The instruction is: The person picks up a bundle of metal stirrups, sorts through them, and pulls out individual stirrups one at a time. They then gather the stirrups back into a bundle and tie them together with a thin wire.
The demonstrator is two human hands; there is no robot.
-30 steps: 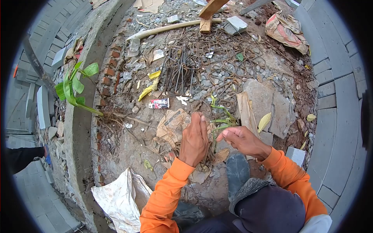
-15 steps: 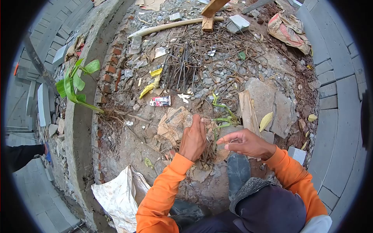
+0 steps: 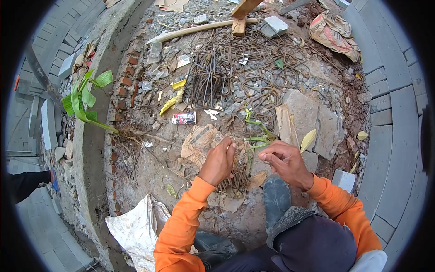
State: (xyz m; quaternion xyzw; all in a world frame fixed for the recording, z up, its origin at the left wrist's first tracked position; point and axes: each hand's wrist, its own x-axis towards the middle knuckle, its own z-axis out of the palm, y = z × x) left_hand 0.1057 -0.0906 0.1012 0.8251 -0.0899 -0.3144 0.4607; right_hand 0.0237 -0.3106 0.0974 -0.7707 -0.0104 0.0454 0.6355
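Observation:
My left hand (image 3: 219, 162) is closed, thumb against the curled fingers, above a bundle of thin brown rod-like pieces (image 3: 235, 183) on the dirt. My right hand (image 3: 285, 163) is a short way to the right, its thumb and forefinger pinched together. Anything held in either hand is too small or hidden to make out. Just beyond my right hand lies a green plant stalk (image 3: 260, 137). A crumpled brown paper piece (image 3: 195, 144) is beside my left hand. Rusty bent steel stirrups (image 3: 210, 84) are piled farther ahead.
A low concrete wall (image 3: 88, 181) runs along the left, with a leafy plant (image 3: 84, 104) leaning over it. A white sack (image 3: 136, 226) lies at lower left. Broken concrete slabs (image 3: 312, 120) sit at right, near stacked grey blocks (image 3: 394, 149). Another person's leg (image 3: 31, 183) shows at far left.
My right hand's fingers have drawn together from a more open pose. My left hand has shifted slightly left and turned, away from the right hand. The view has moved a little.

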